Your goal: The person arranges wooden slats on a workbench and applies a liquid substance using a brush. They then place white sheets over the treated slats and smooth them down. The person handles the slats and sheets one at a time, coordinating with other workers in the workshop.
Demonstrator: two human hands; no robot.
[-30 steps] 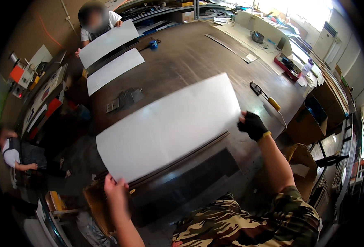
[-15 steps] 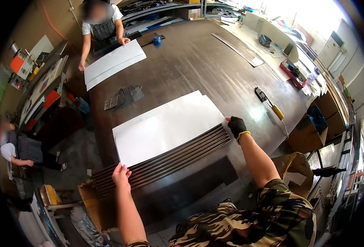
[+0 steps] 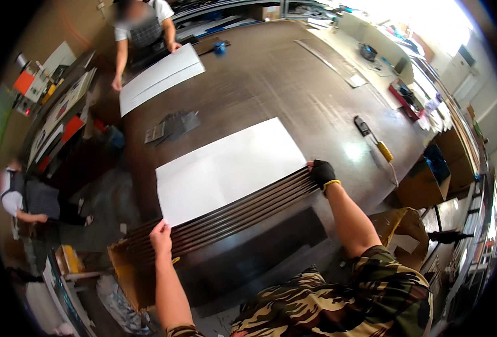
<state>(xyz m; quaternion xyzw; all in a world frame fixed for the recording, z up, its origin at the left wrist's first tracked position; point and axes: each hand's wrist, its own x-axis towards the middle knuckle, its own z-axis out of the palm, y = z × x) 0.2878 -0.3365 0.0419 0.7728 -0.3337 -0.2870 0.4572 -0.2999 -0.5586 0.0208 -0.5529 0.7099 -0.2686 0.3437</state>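
A large white sheet [image 3: 231, 171] lies nearly flat before me, over the table's front part. My left hand [image 3: 160, 238], bare, pinches its near left corner. At the near right corner my right hand [image 3: 322, 173], in a black fingerless glove with a yellow cuff, grips the edge between thumb and fingers. Just under the sheet's near edge runs a row of dark parallel metal bars [image 3: 248, 212]. Across the table a co-worker [image 3: 142, 33] holds white sheets [image 3: 161, 80] with both hands.
Small dark plates [image 3: 172, 128] lie left on the brown table [image 3: 260, 67]. A yellow-handled tool [image 3: 382, 150] with a cord rests right. A blue round object [image 3: 220, 48] sits far off. Cardboard boxes [image 3: 422, 182] flank the table; another person [image 3: 35, 196] stands at left.
The sheets I hold showed offset edges before; their outline now looks like one even rectangle. The co-worker's sheets have shifted slightly, and my view has tilted a little.
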